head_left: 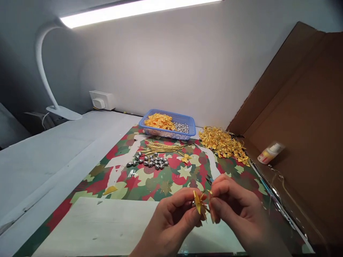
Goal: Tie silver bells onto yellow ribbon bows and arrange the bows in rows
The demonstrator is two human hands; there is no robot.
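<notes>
My left hand (177,217) pinches a small gold flower (197,202) between thumb and fingers. A silver bead (193,203) shows at the flower's face, partly covered by my fingertips. Close beside it, my right hand (235,210) has thumb and forefinger closed on a curled gold wire (207,192) that runs from the flower. A dark pointed tip (208,180) shows just behind my right fingers; the rest of it is hidden. Farther back lie loose silver beads (152,161), a bundle of straight gold wires (160,146) and a single gold flower (185,158).
A blue basket (143,125) holds yellow petal pieces and small silver beads. To its right is a heap of gold flowers (222,141). A cardboard sheet (300,107) stands at right, with a small white bottle (270,152) against it. A lamp (44,67) arches over the left side.
</notes>
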